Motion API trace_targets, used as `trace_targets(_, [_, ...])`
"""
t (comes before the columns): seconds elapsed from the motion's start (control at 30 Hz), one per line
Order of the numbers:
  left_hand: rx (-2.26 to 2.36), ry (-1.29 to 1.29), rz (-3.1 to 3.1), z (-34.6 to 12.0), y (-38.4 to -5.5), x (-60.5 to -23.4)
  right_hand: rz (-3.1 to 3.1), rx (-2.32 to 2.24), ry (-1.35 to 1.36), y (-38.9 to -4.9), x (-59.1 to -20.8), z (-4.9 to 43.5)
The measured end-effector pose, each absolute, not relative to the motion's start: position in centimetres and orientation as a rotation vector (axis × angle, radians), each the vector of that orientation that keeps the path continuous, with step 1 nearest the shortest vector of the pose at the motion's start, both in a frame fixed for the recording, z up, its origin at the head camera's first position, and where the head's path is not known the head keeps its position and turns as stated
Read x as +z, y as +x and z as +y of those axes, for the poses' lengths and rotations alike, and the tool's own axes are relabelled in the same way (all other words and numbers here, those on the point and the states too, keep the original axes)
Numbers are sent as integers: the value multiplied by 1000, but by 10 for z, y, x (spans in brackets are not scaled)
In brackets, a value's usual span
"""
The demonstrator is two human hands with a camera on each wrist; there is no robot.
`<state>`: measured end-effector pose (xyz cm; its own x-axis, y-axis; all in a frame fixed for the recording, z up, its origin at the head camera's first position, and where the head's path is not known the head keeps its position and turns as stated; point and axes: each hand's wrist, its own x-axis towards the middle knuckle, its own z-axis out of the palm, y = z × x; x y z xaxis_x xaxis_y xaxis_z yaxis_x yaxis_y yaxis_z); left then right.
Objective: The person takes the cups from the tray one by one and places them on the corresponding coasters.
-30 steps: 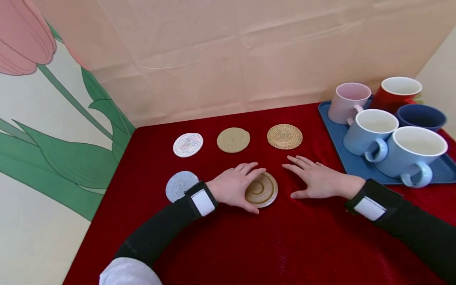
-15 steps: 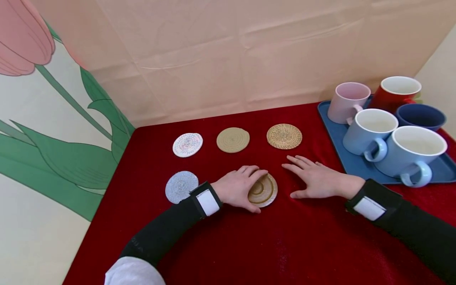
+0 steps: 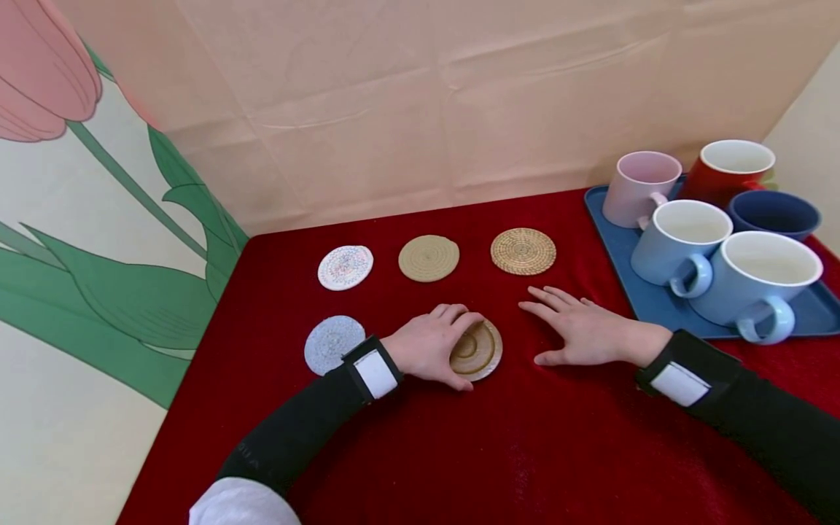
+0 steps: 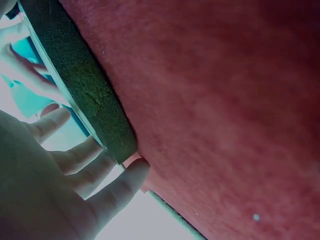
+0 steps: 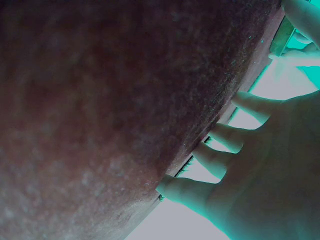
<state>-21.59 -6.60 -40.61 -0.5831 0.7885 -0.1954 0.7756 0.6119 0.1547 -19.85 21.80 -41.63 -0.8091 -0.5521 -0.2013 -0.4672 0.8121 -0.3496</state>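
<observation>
Five coasters lie on the red cloth (image 3: 446,452) in my head view. My left hand (image 3: 425,346), just below the middle of the frame, has thumb and fingers curled around the brown ring-grooved coaster (image 3: 484,350), hiding its left part. My right hand (image 3: 593,335), right of centre, is spread and holds nothing, well apart from the left. The blue-grey coaster (image 3: 333,343) is partly covered by my left wrist strap (image 3: 375,373). Above them run a white speckled coaster (image 3: 345,267), a tan coiled coaster (image 3: 429,258) and a woven straw coaster (image 3: 523,251). At the right, the blue tray (image 3: 613,240) is cut off by the frame edge; the red mug (image 3: 712,179) and navy mug (image 3: 774,216) are partly hidden behind two light-blue mugs (image 3: 682,248), beside a pink mug (image 3: 633,197).

From the left wrist, the ring-grooved coaster's dark edge slants across the upper left, my fingers against it; the thumb is mostly cut off at the corner, and the glare behind washes out detail.

From the right wrist, my spread fingers fill the right side, palm dim; I cannot identify the small greenish edge at upper right.
</observation>
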Motion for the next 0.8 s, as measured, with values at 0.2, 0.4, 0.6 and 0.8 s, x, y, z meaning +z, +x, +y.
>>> trace_targets(0.2, [95, 1262, 2615, -74, -217, -406, 2703, -417, -777, -198, -418, 219])
trace_targets(0.4, [142, 1241, 2634, -82, -219, -408, 2696, -421, -765, -198, -417, 219])
trace_targets(0.6, [165, 1214, 2647, -89, -220, -409, 2687, -430, -776, -198, -415, 219])
trace_targets(0.8, [180, 1199, 2663, -95, -221, -409, 2685, -426, -770, -198, -414, 218])
